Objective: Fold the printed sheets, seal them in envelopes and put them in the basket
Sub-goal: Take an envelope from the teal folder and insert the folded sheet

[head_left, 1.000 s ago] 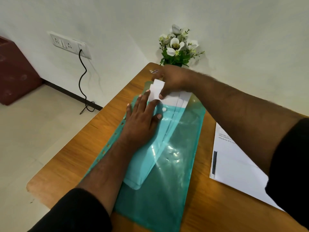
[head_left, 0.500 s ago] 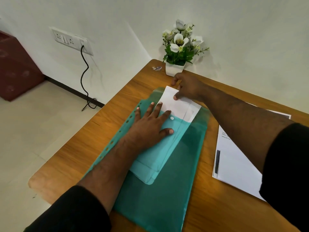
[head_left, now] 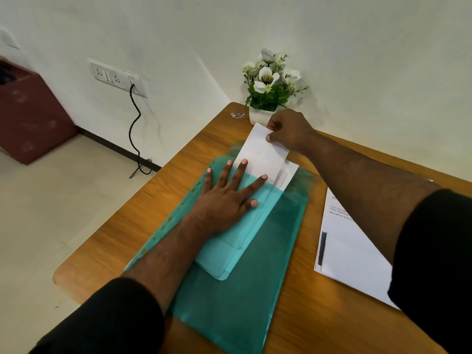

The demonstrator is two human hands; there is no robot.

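Your left hand (head_left: 224, 200) lies flat with fingers spread on the light teal pouch (head_left: 229, 241), pressing it onto the dark green folder (head_left: 255, 290) on the tabletop (head_left: 127, 231), as it did half a second ago. Your right hand (head_left: 288, 131) pinches the far end of a white envelope (head_left: 263, 154), which now sticks farther out of the pouch mouth than before, toward the flower pot (head_left: 263, 114). Printed sheets (head_left: 350, 251) lie to the right.

printed sheet (head_left: 357, 254): text too small to read, near corner behind right sleeve
green folder (head_left: 245, 290): bottom edge cut off
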